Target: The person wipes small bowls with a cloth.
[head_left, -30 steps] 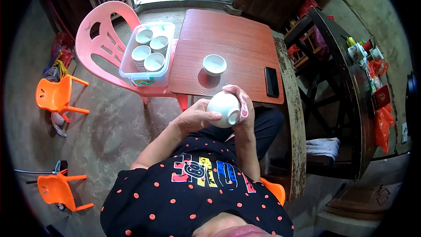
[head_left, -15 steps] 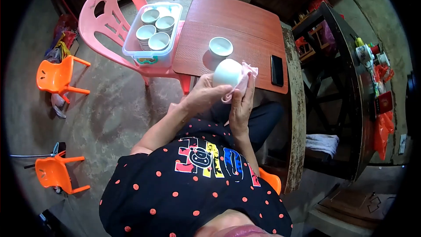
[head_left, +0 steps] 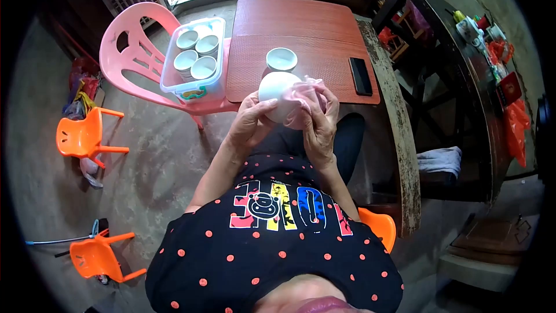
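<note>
A white bowl (head_left: 275,86) is tilted on its side between my hands, its outside turned up. My left hand (head_left: 253,117) grips its left side, thumb along the wall. In my right hand (head_left: 322,124) is a pink cloth (head_left: 302,99), pressed against the bowl's right side and bunched over the fingers. Just beyond, another white bowl (head_left: 282,59) stands upright on the red-brown table (head_left: 313,29). Stacks of similar bowls (head_left: 203,68) fill a clear plastic box (head_left: 194,90) to the left.
The box rests on a pink plastic chair (head_left: 136,64). A black phone (head_left: 360,76) lies near the table's right edge, beside a worn wooden bench (head_left: 399,133). Small orange chairs (head_left: 81,136) stand on the floor at left. A dark shelf (head_left: 463,87) is at right.
The bowl and both hands have shifted slightly left in view. The cloth now spreads over more of the bowl's right side, and the camera's view has turned a little.
</note>
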A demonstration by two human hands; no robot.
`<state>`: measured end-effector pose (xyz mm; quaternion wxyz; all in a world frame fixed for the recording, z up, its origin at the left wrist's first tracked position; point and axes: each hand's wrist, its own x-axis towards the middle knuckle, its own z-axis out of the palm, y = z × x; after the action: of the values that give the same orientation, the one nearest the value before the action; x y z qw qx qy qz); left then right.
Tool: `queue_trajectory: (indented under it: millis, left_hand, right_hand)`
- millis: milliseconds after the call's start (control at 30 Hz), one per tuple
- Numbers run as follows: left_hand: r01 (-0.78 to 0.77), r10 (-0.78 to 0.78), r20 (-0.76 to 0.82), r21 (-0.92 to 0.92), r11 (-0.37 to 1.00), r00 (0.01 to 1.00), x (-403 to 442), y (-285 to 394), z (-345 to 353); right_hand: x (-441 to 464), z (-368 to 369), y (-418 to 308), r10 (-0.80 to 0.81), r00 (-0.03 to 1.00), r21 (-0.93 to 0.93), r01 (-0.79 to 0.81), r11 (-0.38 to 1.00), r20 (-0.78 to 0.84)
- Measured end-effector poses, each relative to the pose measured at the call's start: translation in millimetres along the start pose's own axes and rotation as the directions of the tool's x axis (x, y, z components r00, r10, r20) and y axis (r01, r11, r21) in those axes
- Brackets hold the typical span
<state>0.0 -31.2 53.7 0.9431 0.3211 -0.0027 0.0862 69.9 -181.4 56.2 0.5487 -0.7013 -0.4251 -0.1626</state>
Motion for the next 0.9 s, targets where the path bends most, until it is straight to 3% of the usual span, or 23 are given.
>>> queue_trajectory:
  millis: [133, 167, 200, 233, 267, 300, 333, 367, 400, 433, 467, 500, 533, 567, 633, 700, 767, 833, 867, 900]
  left_hand:
    - [-0.068, 0.068, 0.006, 0.073, 0.995, 0.998, -3, 6, 3]
    - [-0.077, 0.045, 0.075, 0.516, 0.853, 0.996, -6, 9, 0]
    - [-0.348, 0.204, 0.283, 0.735, 0.582, 0.937, -6, 7, -6]
    - [-0.571, 0.266, 0.516, 0.795, 0.206, 0.814, -7, 6, -8]
    - [-0.572, 0.203, 0.564, 0.820, -0.021, 0.800, -16, 2, -7]
    - [-0.584, 0.220, 0.577, 0.811, -0.041, 0.787, -18, 3, -6]
    - [-0.404, 0.089, 0.394, 0.879, 0.252, 0.915, -23, 12, 7]
    - [-0.149, -0.096, 0.224, 0.858, 0.492, 0.970, -27, 18, 15]
    - [-0.161, -0.068, 0.250, 0.784, 0.599, 0.966, -27, 17, 11]
    - [-0.104, -0.122, 0.220, 0.793, 0.601, 0.968, -25, 18, 10]
    - [-0.044, -0.179, 0.187, 0.801, 0.598, 0.966, -23, 19, 8]
    - [0.019, -0.238, 0.152, 0.807, 0.590, 0.959, -22, 19, 6]
    - [-0.007, -0.208, 0.201, 0.735, 0.678, 0.957, -21, 15, 3]
    - [-0.011, -0.210, 0.206, 0.739, 0.674, 0.956, -22, 14, 1]
    - [-0.028, -0.207, 0.222, 0.744, 0.668, 0.953, -21, 14, 0]
    - [-0.191, -0.092, 0.337, 0.715, 0.673, 0.937, -19, 14, -5]
    - [-0.272, 0.062, 0.297, 0.748, 0.605, 0.953, -25, 20, 14]
    - [-0.205, -0.017, 0.290, 0.713, 0.670, 0.957, -24, 16, -6]
    - [-0.141, -0.081, 0.275, 0.699, 0.701, 0.958, -23, 17, -11]
    - [-0.075, -0.144, 0.259, 0.682, 0.727, 0.955, -23, 16, -14]
  right_hand:
    - [6, -10, -21, 0.200, 0.976, 0.423, -0.218, 0.880, 0.086]
    - [12, -9, -31, 0.006, 0.996, 0.209, -0.024, 0.978, 0.087]
    - [19, -10, -40, -0.176, 0.974, -0.018, 0.180, 0.984, 0.145]
    - [23, -8, -45, -0.326, 0.914, -0.229, 0.380, 0.896, 0.242]
    - [23, 0, -47, -0.323, 0.869, -0.310, 0.445, 0.840, 0.374]
    - [32, 5, -46, -0.380, 0.875, -0.209, 0.449, 0.869, 0.301]
    - [36, 6, -37, -0.368, 0.891, -0.156, 0.416, 0.896, 0.265]
    - [39, 5, -25, -0.355, 0.905, -0.100, 0.386, 0.917, 0.234]
    - [47, 3, -15, -0.373, 0.896, 0.029, 0.378, 0.925, 0.241]
    - [48, 0, -10, -0.199, 0.924, 0.137, 0.162, 0.977, 0.327]
    - [49, 1, -4, -0.056, 0.933, 0.370, -0.086, 0.925, 0.355]
    - [49, 4, 4, 0.075, 0.907, 0.564, -0.321, 0.760, 0.415]
    - [53, 7, 16, -0.032, 0.906, 0.559, -0.233, 0.796, 0.423]
    - [48, 7, 21, 0.055, 0.896, 0.634, -0.354, 0.687, 0.441]
    - [42, 8, 20, -0.057, 0.933, 0.425, -0.107, 0.899, 0.356]
    - [51, -2, -10, -0.226, 0.906, 0.306, 0.115, 0.945, 0.358]
    - [52, -8, -45, -0.373, 0.839, -0.076, 0.435, 0.897, 0.397]
    - [52, -3, -32, -0.497, 0.789, 0.035, 0.521, 0.853, 0.360]
    - [51, 1, -19, -0.314, 0.906, 0.256, 0.244, 0.935, 0.284]
    - [47, 6, -6, -0.095, 0.961, 0.475, -0.041, 0.879, 0.260]
